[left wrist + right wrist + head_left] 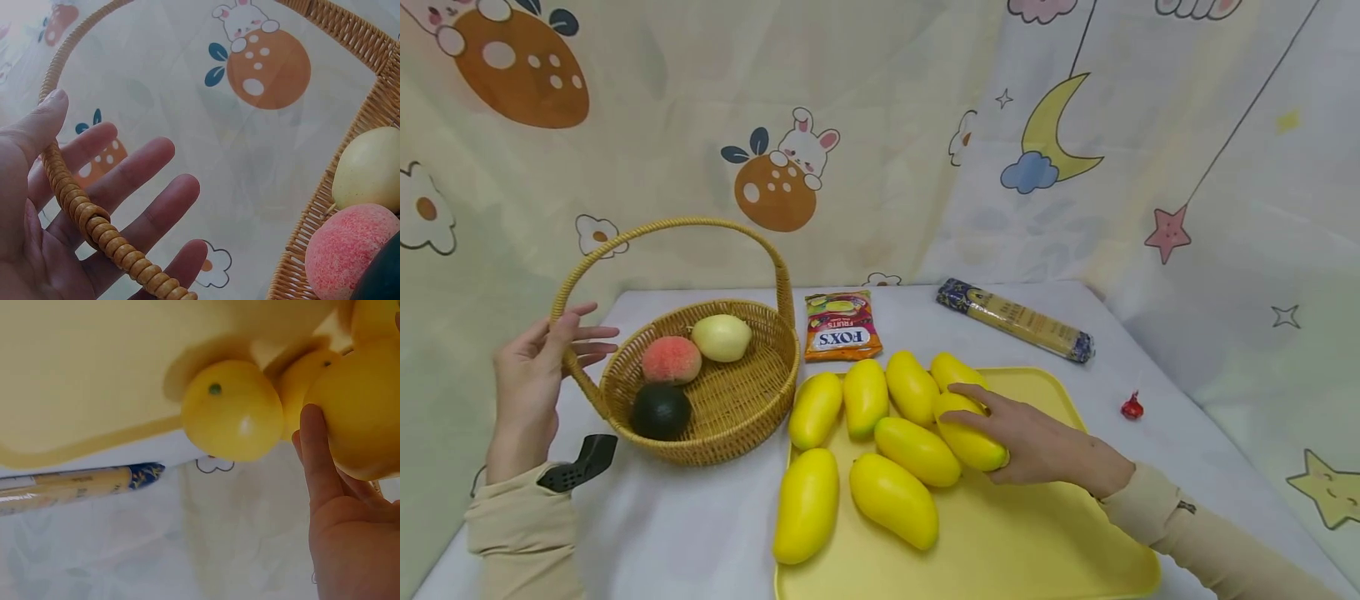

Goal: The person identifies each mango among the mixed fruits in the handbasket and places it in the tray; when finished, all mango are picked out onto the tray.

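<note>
A wicker basket with a tall arched handle stands at the left. My left hand is at the handle's left side; in the left wrist view the handle crosses the palm while the fingers extend past it. Inside the basket lie a peach, a pale yellow-green fruit and a dark round fruit. My right hand grips a yellow mango over the tray, with fingers along its side in the right wrist view. Several other mangoes lie around it on the yellow tray.
Behind the tray lie an orange FOX'S candy bag and a long noodle-like packet. A small red wrapped candy sits right of the tray on the white table. A patterned curtain hangs behind.
</note>
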{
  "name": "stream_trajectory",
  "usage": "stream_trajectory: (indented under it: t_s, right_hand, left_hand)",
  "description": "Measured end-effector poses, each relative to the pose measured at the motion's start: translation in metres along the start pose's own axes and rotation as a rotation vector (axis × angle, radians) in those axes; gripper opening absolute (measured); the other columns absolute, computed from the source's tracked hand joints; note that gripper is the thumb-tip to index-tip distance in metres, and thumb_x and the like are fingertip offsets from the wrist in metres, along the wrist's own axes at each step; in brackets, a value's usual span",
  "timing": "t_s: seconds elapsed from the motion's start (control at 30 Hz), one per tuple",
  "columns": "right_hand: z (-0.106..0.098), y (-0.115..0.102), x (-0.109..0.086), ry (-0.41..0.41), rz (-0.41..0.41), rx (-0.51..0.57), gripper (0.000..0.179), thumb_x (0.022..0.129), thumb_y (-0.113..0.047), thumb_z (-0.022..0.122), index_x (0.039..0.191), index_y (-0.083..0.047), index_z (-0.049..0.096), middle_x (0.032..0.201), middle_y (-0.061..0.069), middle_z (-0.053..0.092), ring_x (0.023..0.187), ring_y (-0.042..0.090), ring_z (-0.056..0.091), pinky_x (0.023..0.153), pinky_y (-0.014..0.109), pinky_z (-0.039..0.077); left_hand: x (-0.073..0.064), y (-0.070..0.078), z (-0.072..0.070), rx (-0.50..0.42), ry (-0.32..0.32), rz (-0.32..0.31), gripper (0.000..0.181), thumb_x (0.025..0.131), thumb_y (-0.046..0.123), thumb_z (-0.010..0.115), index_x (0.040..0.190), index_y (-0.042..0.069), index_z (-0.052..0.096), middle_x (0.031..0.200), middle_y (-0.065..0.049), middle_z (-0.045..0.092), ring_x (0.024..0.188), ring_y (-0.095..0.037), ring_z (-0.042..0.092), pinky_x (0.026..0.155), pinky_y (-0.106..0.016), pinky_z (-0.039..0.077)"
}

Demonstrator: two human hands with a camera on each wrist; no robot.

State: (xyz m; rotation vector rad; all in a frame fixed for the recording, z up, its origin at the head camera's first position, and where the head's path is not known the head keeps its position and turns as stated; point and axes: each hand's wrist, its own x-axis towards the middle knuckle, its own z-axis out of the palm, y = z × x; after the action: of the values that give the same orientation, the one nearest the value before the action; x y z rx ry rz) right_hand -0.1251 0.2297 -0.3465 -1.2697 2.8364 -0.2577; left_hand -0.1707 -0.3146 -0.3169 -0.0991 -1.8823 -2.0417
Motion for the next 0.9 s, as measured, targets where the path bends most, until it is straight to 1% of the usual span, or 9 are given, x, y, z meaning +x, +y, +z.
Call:
stream_trajectory:
  t_s: [0.13,0.3,0.53,0.67,0.77,0.83,0.9]
  right_hand:
    - [0.008,0.001,-0.005,-0.019,0.023,0.008,0.082,0.068,-0.017,0.083,0.139,-0.025,0.045,0.151,0.016,0.031,0.116,0.028,0.056,0.089,0.046,0.053]
    - [0.015,0.003,-0.007,-0.039,0.028,0.014,0.082,0.070,-0.018,0.083,0.141,-0.024,0.044,0.151,0.018,0.030,0.117,0.029,0.055,0.089,0.046,0.053]
    - [0.024,0.003,-0.010,-0.046,0.007,0.028,0.077,0.075,-0.023,0.081,0.142,-0.023,0.044,0.152,0.018,0.027,0.113,0.024,0.058,0.086,0.043,0.054]
    - [0.025,0.003,-0.011,-0.038,0.006,0.021,0.077,0.076,-0.028,0.080,0.143,-0.025,0.042,0.153,0.018,0.027,0.110,0.021,0.058,0.086,0.043,0.055]
    - [0.025,0.002,-0.012,-0.054,0.022,0.022,0.077,0.077,-0.035,0.078,0.144,-0.027,0.040,0.154,0.017,0.024,0.108,0.019,0.058,0.086,0.042,0.054]
    - [0.026,0.001,-0.012,-0.062,0.034,0.024,0.079,0.077,-0.039,0.078,0.145,-0.028,0.039,0.155,0.015,0.020,0.111,0.019,0.056,0.088,0.043,0.053]
    - [0.026,0.000,-0.013,-0.064,0.041,0.029,0.080,0.077,-0.044,0.077,0.145,-0.027,0.038,0.156,0.015,0.018,0.119,0.023,0.052,0.091,0.046,0.052]
  left_hand:
    - [0.000,0.000,-0.001,-0.010,0.003,0.000,0.037,0.095,0.028,0.059,0.125,0.006,0.062,0.084,0.005,0.075,0.072,-0.007,0.072,0.067,-0.012,0.053]
    - [0.000,-0.002,-0.002,-0.023,0.008,0.012,0.035,0.096,0.026,0.058,0.124,0.005,0.062,0.084,0.005,0.075,0.071,-0.007,0.072,0.066,-0.013,0.053]
    - [0.000,-0.002,-0.002,-0.019,0.013,0.010,0.034,0.096,0.025,0.057,0.124,0.006,0.063,0.085,0.006,0.075,0.071,-0.007,0.071,0.066,-0.012,0.053]
    - [-0.001,-0.002,-0.001,-0.020,0.012,0.009,0.033,0.096,0.025,0.057,0.124,0.007,0.063,0.084,0.006,0.075,0.071,-0.007,0.071,0.066,-0.012,0.053]
    - [0.000,-0.001,0.000,-0.011,0.009,0.010,0.033,0.096,0.025,0.056,0.124,0.007,0.063,0.085,0.007,0.075,0.071,-0.006,0.071,0.067,-0.012,0.053]
    - [0.000,-0.001,0.000,-0.011,0.007,0.008,0.033,0.096,0.025,0.057,0.123,0.008,0.063,0.084,0.007,0.075,0.071,-0.006,0.071,0.067,-0.012,0.053]
    - [0.000,-0.001,0.001,-0.010,0.007,0.009,0.033,0.096,0.025,0.057,0.123,0.008,0.063,0.084,0.007,0.075,0.071,-0.006,0.071,0.067,-0.012,0.053]
